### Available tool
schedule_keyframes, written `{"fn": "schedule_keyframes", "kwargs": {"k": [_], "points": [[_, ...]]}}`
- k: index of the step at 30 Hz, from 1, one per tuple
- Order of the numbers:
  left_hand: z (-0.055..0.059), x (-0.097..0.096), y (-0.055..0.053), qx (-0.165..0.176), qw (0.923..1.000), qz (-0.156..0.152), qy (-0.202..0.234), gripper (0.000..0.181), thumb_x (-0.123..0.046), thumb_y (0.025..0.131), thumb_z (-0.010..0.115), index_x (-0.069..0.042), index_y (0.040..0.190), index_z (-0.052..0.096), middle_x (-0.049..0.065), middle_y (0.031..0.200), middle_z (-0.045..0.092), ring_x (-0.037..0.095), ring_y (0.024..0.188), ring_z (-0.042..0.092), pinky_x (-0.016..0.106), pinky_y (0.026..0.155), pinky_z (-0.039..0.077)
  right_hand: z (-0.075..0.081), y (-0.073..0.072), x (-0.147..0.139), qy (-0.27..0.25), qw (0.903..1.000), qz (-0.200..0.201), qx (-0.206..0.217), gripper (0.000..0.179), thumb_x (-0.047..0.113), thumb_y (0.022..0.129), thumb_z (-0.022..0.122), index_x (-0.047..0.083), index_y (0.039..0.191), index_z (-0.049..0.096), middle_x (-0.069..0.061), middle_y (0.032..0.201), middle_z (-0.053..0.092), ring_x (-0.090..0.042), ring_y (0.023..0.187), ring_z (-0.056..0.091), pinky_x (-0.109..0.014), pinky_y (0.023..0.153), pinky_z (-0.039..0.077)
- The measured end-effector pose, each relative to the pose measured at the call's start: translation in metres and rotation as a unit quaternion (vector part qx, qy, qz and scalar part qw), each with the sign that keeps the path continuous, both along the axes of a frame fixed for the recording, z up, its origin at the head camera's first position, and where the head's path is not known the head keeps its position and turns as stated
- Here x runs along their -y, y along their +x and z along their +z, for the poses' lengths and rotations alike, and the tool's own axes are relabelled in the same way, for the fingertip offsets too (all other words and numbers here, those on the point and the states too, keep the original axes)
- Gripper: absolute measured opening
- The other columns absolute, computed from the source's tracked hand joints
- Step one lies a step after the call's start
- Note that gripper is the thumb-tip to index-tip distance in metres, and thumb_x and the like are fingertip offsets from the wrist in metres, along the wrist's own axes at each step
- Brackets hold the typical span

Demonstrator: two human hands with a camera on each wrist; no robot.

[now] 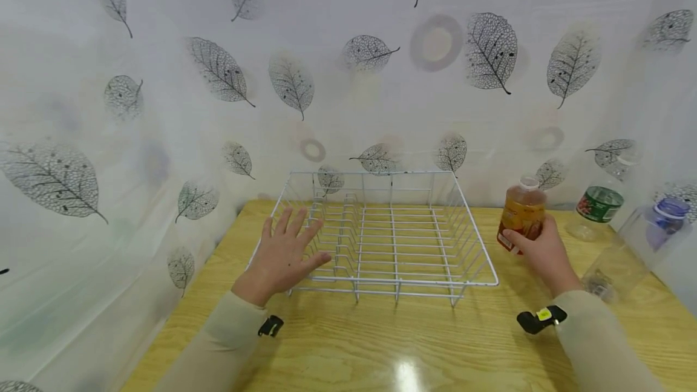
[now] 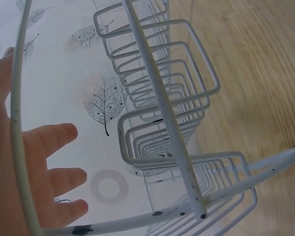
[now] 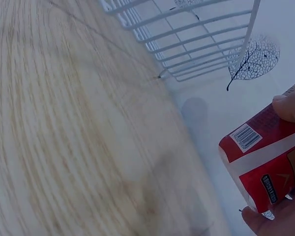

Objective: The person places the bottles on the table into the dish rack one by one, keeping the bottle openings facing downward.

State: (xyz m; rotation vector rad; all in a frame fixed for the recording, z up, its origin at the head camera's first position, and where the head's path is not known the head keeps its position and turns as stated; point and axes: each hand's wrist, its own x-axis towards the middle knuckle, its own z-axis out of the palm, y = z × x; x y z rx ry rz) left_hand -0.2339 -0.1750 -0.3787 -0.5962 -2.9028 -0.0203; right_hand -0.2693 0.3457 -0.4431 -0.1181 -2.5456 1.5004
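In the head view my right hand [image 1: 541, 253] grips a plastic bottle [image 1: 521, 213] with a red and yellow label, right of the rack. The right wrist view shows that bottle's red label and barcode [image 3: 246, 137], thumb on one side and fingers on the other. My left hand [image 1: 285, 256], fingers spread, is over the left front corner of a white wire dish rack [image 1: 403, 247]. Through the left wrist view the left hand [image 2: 44, 172] appears behind the rack's white wire [image 2: 17, 128], holding nothing.
Right of the held bottle stands a clear bottle with a green label [image 1: 599, 204]. Nearer the table's right edge is a larger clear bottle with a purple cap [image 1: 637, 247]. A leaf-patterned curtain [image 1: 337, 101] hangs behind and left of the wooden table [image 1: 370, 337].
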Motion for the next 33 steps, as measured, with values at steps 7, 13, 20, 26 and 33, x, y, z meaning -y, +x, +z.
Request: {"fn": "schedule_keyframes", "kwargs": {"k": [7, 13, 20, 26, 33], "points": [[0.0, -0.001, 0.001, -0.016, 0.9999, -0.005, -0.005, 0.081, -0.073, 0.097, 0.038, -0.026, 0.162, 0.028, 0.015, 0.166, 0.022, 0.044, 0.151, 0.014, 0.07, 0.115, 0.012, 0.019, 0.008, 0.011, 0.027, 0.9984, 0.031, -0.04, 0.098, 0.043, 0.097, 0.067, 0.002, 0.159, 0.005, -0.034, 0.151, 0.027, -0.055, 0.132, 0.035, -0.074, 0.098, 0.035], [0.001, -0.002, 0.002, -0.014, 0.9999, -0.007, 0.004, 0.083, -0.076, 0.096, 0.033, -0.025, 0.161, 0.031, 0.015, 0.166, 0.022, 0.042, 0.151, 0.013, 0.069, 0.116, 0.011, 0.037, 0.013, 0.022, 0.058, 0.9946, 0.051, -0.07, 0.093, 0.037, 0.096, 0.071, 0.002, 0.16, 0.012, -0.029, 0.149, 0.032, -0.051, 0.129, 0.04, -0.069, 0.095, 0.041], [0.002, -0.005, 0.003, -0.04, 0.9988, -0.023, 0.019, 0.083, -0.072, 0.096, 0.044, -0.023, 0.162, 0.031, 0.016, 0.164, 0.026, 0.043, 0.151, 0.017, 0.07, 0.115, 0.013, 0.061, 0.021, 0.04, 0.131, 0.9804, 0.064, -0.133, 0.082, 0.03, 0.093, 0.076, 0.004, 0.157, 0.031, -0.024, 0.139, 0.045, -0.042, 0.114, 0.05, -0.055, 0.08, 0.048], [0.007, -0.012, 0.008, -0.049, 0.9974, -0.033, 0.042, 0.086, -0.07, 0.095, 0.049, -0.022, 0.163, 0.025, 0.014, 0.165, 0.025, 0.041, 0.151, 0.015, 0.067, 0.117, 0.008, 0.082, 0.035, 0.065, 0.197, 0.9675, 0.073, -0.141, 0.084, 0.034, 0.091, 0.077, 0.003, 0.156, 0.033, -0.025, 0.133, 0.046, -0.04, 0.106, 0.049, -0.053, 0.075, 0.048], [0.013, -0.02, 0.011, -0.074, 0.9943, -0.051, 0.057, 0.089, -0.069, 0.091, 0.057, -0.02, 0.161, 0.031, 0.013, 0.164, 0.027, 0.039, 0.152, 0.015, 0.067, 0.117, 0.007, 0.096, 0.045, 0.092, 0.255, 0.9454, 0.105, -0.173, 0.08, 0.034, 0.087, 0.081, 0.004, 0.15, 0.043, -0.021, 0.127, 0.052, -0.034, 0.099, 0.051, -0.047, 0.07, 0.05]]}}
